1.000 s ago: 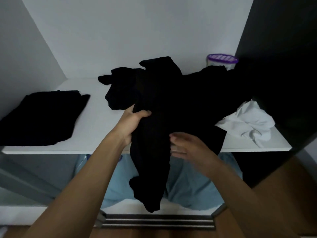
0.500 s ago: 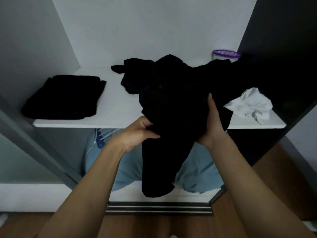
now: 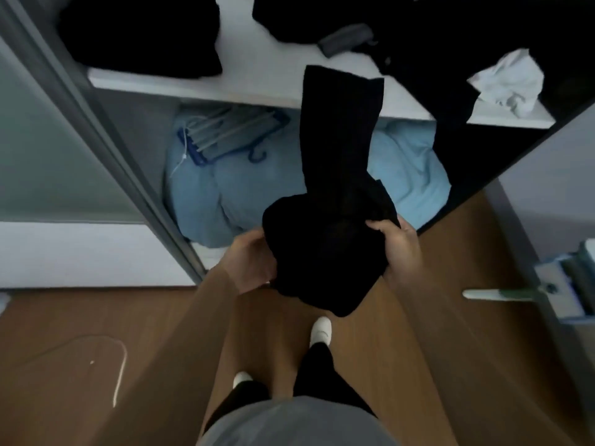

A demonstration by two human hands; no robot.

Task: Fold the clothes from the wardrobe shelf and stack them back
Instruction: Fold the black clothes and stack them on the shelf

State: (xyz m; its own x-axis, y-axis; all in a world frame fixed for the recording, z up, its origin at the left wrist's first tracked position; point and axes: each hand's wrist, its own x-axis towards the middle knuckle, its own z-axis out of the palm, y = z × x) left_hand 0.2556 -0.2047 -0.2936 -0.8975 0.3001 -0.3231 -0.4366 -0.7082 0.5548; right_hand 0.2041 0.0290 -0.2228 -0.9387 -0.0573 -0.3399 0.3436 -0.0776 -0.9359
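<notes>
Grip is from both sides: the left hand [image 3: 254, 265] and the right hand [image 3: 401, 249] each grasp the black garment [image 3: 322, 252], held low before the body, below the shelf [image 3: 257, 78], probably to have room for folding. Its far end reaches the shelf edge; whether it rests there, I cannot tell.

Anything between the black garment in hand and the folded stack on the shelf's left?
Nothing visible does. The left hand and right hand hold the black garment before the shelf; the folded stack lies left, the unfolded pile and white cloth right.
</notes>
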